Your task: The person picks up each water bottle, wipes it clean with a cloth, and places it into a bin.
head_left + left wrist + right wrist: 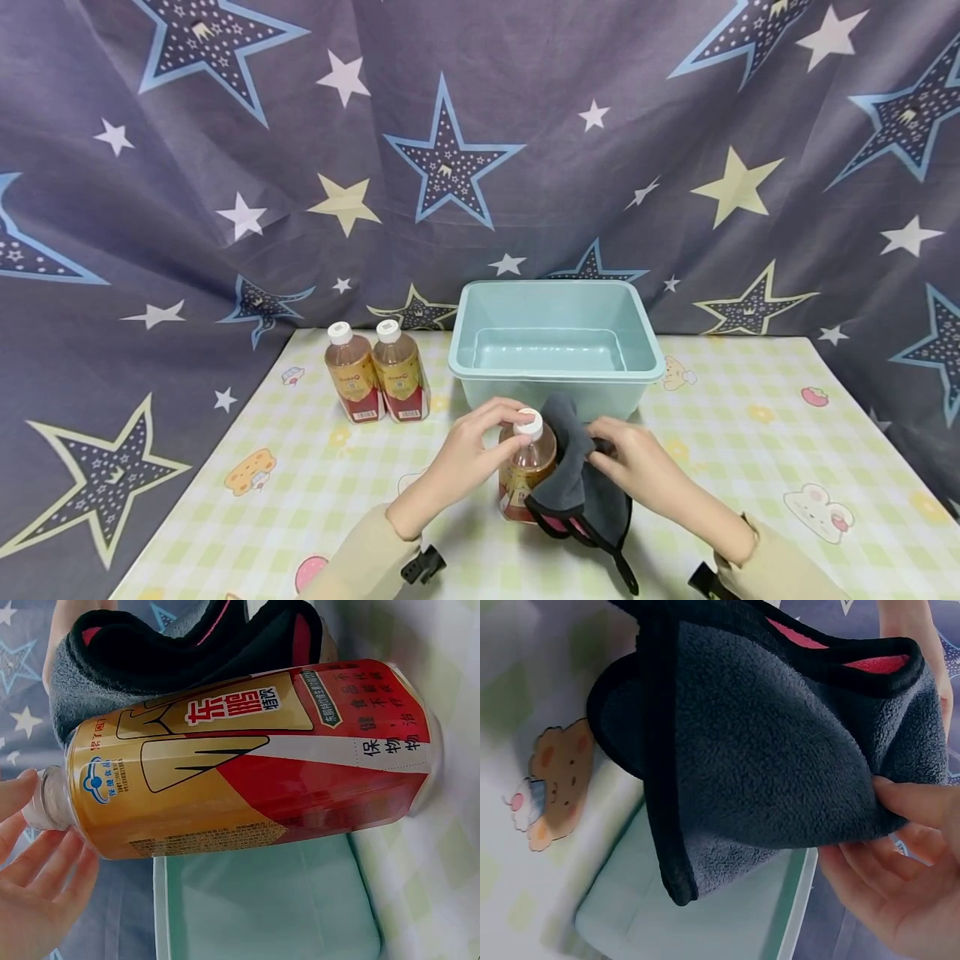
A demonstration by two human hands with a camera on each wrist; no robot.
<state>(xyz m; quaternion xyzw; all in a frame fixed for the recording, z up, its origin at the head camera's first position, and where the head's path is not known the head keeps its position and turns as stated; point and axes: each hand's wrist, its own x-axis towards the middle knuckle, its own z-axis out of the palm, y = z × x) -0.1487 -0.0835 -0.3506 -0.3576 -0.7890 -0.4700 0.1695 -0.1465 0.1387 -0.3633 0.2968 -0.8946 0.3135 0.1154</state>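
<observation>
My left hand (483, 442) pinches the white cap of a drink bottle (517, 483) standing upright on the table in front of the bin. In the left wrist view, the same bottle (247, 765) shows a gold and red label. My right hand (633, 458) grips a dark grey plush cloth (581, 467) with black edging and a hanging loop, just right of the bottle. Pink shows on the inner side of this cloth (765, 742) in the right wrist view, where thumb and fingers hold its folded upper part. The cloth hangs against the bottle's right side.
A light blue plastic bin (551, 372) stands right behind the bottle and cloth. Two similar drink bottles (352, 379) stand side by side at the back left. A checked tablecloth (742, 433) covers the table, and a starry curtain (540, 92) hangs behind it.
</observation>
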